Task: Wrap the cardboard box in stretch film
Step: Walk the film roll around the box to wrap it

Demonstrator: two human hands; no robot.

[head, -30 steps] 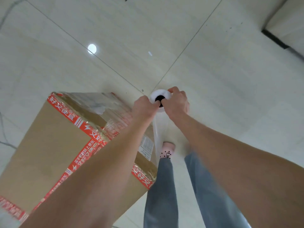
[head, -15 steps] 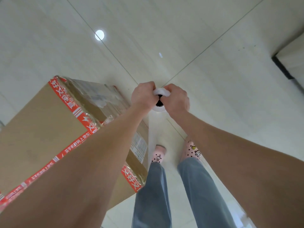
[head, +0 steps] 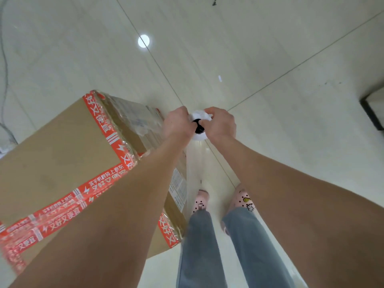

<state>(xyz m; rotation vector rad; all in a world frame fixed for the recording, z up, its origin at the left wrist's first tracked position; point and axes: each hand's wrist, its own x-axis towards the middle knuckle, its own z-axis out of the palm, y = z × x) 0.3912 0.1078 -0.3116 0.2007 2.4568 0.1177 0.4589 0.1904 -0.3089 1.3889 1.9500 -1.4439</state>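
A tall cardboard box (head: 54, 154) with red printed tape stands on the floor at my left; clear film covers its far upper side. I hold the stretch film roll (head: 200, 136) upright just right of the box, seen end-on with its dark core showing. My left hand (head: 176, 123) grips the roll's top from the left, and my right hand (head: 221, 123) grips it from the right. A sheet of clear film (head: 193, 163) hangs down from the roll along the box's right side.
Pale floor tiles (head: 270, 59) spread all around. My feet in pink clogs (head: 242, 198) stand just right of the box. A dark wall base (head: 372, 113) lies at the far right, and a thin cable (head: 4, 59) runs along the left edge.
Both hands and the roll have stayed together at the box's right side while I stepped along it; my second foot has come into view and the box sits closer to my left.
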